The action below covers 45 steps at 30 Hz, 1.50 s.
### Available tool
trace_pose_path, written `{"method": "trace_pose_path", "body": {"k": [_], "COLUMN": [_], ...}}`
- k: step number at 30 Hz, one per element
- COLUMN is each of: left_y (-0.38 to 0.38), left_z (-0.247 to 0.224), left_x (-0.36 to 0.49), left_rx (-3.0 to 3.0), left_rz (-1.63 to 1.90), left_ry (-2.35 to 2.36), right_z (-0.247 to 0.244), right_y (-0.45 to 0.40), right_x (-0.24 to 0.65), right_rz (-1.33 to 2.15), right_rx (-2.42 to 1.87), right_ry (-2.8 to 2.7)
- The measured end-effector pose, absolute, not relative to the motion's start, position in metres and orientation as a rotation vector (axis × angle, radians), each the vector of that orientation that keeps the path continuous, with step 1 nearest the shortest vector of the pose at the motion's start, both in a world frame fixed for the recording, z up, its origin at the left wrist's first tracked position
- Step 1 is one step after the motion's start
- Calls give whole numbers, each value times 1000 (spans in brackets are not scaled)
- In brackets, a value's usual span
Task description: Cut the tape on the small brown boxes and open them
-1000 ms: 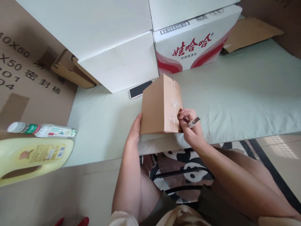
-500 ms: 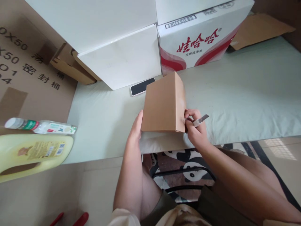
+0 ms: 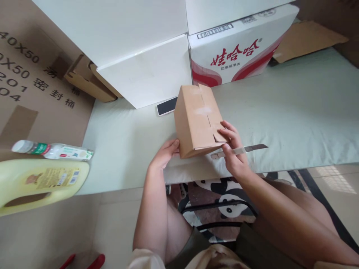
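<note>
A small brown cardboard box [image 3: 187,123] is tilted on the covered table, its flapped side turned up and to the right. A slit runs between the flaps, and a pale mark crosses it. At the lower left corner my left hand [image 3: 165,154] grips the box, fingers partly hidden behind it. My right hand [image 3: 235,151] has its fingertips on the near flap's edge. That same hand also holds a utility knife [image 3: 240,150], blade out and pointing right, away from the box. Behind the box lies a phone [image 3: 166,106], partly covered by it.
White cartons [image 3: 151,71] and a red-and-white water carton [image 3: 228,56] line the table's back. On the left are a plastic bottle [image 3: 60,150], a yellow jug [image 3: 56,183] and a large printed carton [image 3: 22,101]. A cardboard piece [image 3: 311,39] lies at the back right.
The box has turned so its flapped side now shows. My right hand has shifted to the flap edge, and the knife lies flatter, further right. My left hand has moved slightly lower along the box.
</note>
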<state>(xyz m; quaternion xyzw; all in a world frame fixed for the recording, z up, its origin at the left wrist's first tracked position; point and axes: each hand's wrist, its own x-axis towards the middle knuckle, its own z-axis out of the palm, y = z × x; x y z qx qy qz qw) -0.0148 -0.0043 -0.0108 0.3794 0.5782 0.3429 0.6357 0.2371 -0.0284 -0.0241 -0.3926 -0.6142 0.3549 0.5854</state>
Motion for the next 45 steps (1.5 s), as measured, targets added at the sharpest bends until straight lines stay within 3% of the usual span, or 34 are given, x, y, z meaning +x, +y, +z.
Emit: {"method": "trace_pose_path", "body": {"k": [2,6,12,20,28,39,45], "left_y": [-5,-7,-13,-17,-17,-19,-16], "left_z": [-10,-1,-2,-22,-29,-24,-14], "left_x": [-13,-3,11,4,22,32,32], "left_rx": [992,1361,1686,1592,1583,1633,1988], "left_rz": [875,1401,1562,1693,1745,1701,1628], "left_ry": [1338,1314,1332,1441,1444,1591,1508], "right_z": [-19,-11,-3,11,48,15,7], "right_y": [-28,-25,-22,-20,-35,-37,-40], "right_x": [237,233,227,242,237,228,226], "right_rz": [798,848,966,1147,1276,1284,1376], "right_rx": [-898,-873,-810,-1050,-1101,-1105,-1046], "right_ry": [-1444,-1546,-1589,-1238,-1785,-1843,-1837]}}
